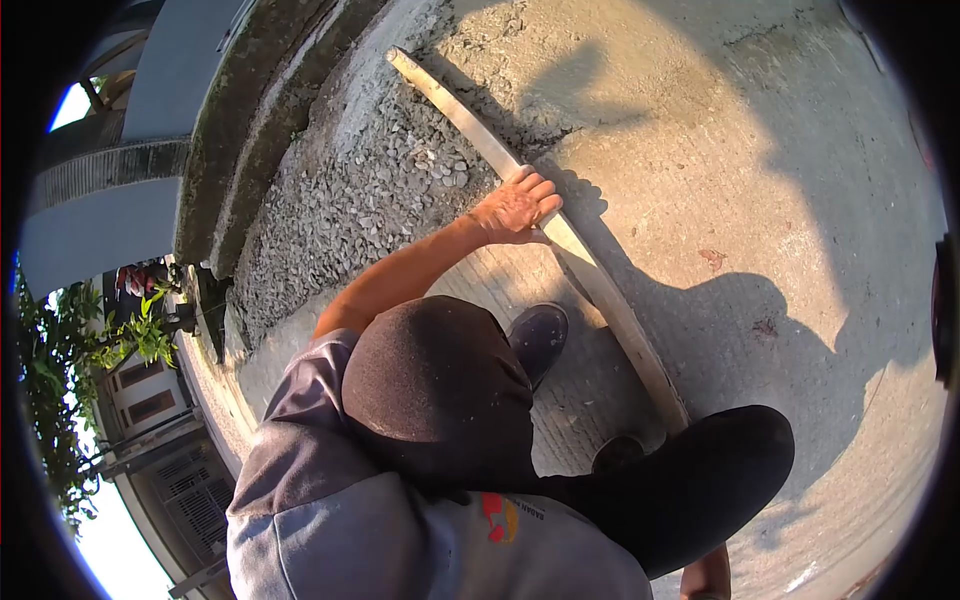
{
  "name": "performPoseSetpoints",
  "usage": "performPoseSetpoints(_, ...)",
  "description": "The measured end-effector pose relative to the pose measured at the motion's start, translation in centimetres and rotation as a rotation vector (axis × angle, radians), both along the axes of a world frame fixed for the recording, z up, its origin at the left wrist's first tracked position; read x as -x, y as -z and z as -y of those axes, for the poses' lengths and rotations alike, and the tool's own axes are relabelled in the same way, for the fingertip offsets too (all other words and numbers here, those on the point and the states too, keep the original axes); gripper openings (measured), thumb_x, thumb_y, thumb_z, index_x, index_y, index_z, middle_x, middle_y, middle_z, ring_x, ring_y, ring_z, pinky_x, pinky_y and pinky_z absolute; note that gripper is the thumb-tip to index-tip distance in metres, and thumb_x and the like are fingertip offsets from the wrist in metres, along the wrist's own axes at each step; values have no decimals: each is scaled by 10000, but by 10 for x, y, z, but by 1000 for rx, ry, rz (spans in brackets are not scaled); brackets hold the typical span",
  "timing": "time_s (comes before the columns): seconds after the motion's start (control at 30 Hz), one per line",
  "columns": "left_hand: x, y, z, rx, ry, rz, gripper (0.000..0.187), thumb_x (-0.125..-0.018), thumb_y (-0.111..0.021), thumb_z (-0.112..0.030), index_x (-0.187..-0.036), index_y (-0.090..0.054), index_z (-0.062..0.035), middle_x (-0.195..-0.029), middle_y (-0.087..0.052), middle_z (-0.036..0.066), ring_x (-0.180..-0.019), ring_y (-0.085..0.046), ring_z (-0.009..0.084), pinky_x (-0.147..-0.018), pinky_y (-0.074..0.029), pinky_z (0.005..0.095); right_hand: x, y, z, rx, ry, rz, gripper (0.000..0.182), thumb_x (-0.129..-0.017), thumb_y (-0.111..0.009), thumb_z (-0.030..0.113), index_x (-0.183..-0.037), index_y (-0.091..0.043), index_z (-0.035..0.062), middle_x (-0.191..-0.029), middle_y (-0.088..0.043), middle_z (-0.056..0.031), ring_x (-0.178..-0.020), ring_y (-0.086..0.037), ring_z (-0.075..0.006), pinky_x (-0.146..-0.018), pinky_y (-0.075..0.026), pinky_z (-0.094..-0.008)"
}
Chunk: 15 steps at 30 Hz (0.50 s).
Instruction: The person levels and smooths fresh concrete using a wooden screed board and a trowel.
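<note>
My left hand [515, 205] is closed around a long wooden plank [610, 300], the fingers wrapped over its upper edge. From its far end on the gravel, the plank slants down across the concrete and disappears behind my bent right knee [740, 450]. My left arm reaches out past the left knee [430, 370]. Of my right arm [707, 575], only a strip of skin shows below the right leg; the hand itself is hidden. Under the plank, a dark shoe [538, 340] rests on the ground near my left knee.
A heap of grey gravel [350, 210] lies against a curved concrete kerb [240, 130] at the left. Rough concrete paving [700, 200] spreads to the right, crossed by shadows. A building [160, 390] and leafy plants [130, 335] stand at the far left.
</note>
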<state>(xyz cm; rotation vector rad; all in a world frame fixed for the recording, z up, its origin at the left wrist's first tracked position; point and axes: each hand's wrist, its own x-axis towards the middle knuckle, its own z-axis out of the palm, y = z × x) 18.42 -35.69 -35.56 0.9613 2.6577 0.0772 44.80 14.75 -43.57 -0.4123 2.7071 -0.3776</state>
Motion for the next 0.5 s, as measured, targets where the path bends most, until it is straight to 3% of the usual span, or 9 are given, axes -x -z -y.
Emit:
performPoseSetpoints(0.07,10,7,47,56,-50,1,653,-758,-803,-491,-1194,-544,-79,-1114,-528,106,-1134,-501,321,-1100,-336,482,-4,8,2,11,-12,-8,263,-750,-673,246,-881,-532,66,-923,-584,-152,-880,-584,-368,-763,-447,-514)
performPoseSetpoints(0.13,11,2,52,110,-53,-11,671,-748,-806,-499,-1199,-544,-77,-1112,-524,108,-1132,-499,324,-1099,-333,494,10,-23,18,60,-6,-53,225,-779,-640,243,-890,-535,77,-919,-582,-145,-876,-582,-358,-751,-443,-505)
performPoseSetpoints(0.27,-17,5,15,49,12,-49,626,-796,-753,-550,-1154,-551,-78,-1101,-522,105,-1128,-500,314,-1111,-318,492,18,-41,19,73,-21,-61,224,-762,-649,232,-887,-539,82,-908,-581,-143,-875,-581,-358,-743,-441,-502)
performPoseSetpoints(0.37,-49,9,-16,-51,0,-23,595,-760,-791,-488,-1138,-564,-88,-1086,-527,96,-1131,-508,313,-1108,-308,499,15,-35,13,61,-34,-54,245,-731,-675,223,-878,-541,81,-899,-581,-144,-876,-581,-363,-740,-440,-503)
performPoseSetpoints(0.5,-65,5,36,1,-108,16,610,-716,-832,-405,-1167,-576,-83,-1103,-537,100,-1141,-505,320,-1110,-301,504,22,-37,16,85,-68,-96,276,-689,-709,211,-867,-543,79,-887,-581,-146,-876,-581,-370,-737,-440,-504)
